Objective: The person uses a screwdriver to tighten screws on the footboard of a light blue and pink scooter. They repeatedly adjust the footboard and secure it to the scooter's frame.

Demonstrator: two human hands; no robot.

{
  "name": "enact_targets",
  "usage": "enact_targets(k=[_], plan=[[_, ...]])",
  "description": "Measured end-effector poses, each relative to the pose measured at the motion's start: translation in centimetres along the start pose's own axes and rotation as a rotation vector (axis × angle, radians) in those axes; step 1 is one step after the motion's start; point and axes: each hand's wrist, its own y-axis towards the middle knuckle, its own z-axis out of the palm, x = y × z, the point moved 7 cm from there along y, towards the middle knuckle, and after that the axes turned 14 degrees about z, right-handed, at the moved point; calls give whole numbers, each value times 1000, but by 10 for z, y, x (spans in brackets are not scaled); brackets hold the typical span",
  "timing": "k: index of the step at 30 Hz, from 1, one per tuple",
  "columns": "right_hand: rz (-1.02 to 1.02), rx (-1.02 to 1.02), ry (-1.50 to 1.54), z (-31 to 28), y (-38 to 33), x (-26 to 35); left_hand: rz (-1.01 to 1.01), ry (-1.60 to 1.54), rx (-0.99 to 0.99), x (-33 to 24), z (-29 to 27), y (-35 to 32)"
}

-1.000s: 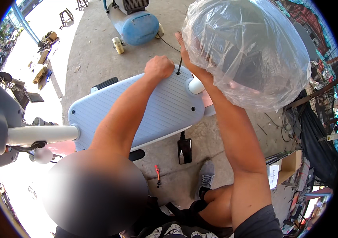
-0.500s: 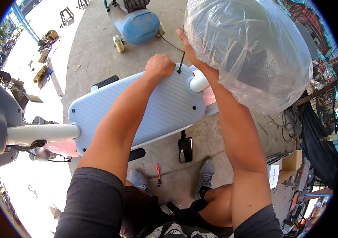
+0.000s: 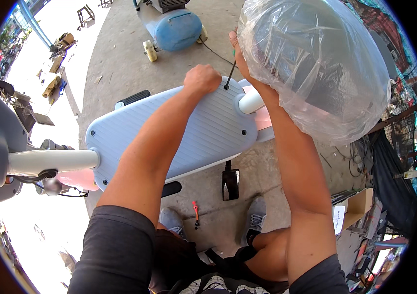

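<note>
A pale blue ribbed footboard of an electric scooter lies across in front of me, with dark bolts in its corners. My left hand is closed over its far edge, its fingertips hidden behind the edge. My right hand, partly covered by the plastic-wrapped seat, grips a screwdriver. Of this tool I see a thin dark shaft and a bit of green at the handle. Its tip sits in the bolt hole at the far right corner, just right of my left hand.
White posts rise at the left and right ends of the footboard. Beyond it stands a blue compressor tank on wheels. A mirror and a red-orange tool are near my feet. An open cardboard box lies to the right.
The view has shifted slightly, so the scene sits a little further right. My right hand has turned on the screwdriver, whose tip stays in the same hole. My left hand keeps its place.
</note>
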Motion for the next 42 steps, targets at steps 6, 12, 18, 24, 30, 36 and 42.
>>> enact_targets(k=[6, 12, 18, 24, 30, 36, 42], plan=[[74, -152, 215, -19, 9, -4, 6, -13, -3, -4, 0, 2], [102, -191, 128, -8, 1, -1, -11, -22, -22, 0, -1, -1], [-27, -279, 183, 0, 1, -16, -7, -9, -21, 3, 5, 6], [0, -247, 228, -27, -5, -5, 9, 42, -24, 6, 8, 11], [-1, -235, 253, -36, -4, -5, 25, 119, 0, 8, 10, 22], [-16, -237, 277, -43, -2, 0, 10, 125, -18, 12, 11, 21], [-26, -225, 295, -46, -2, 2, 24, 137, -16, 16, 13, 26]])
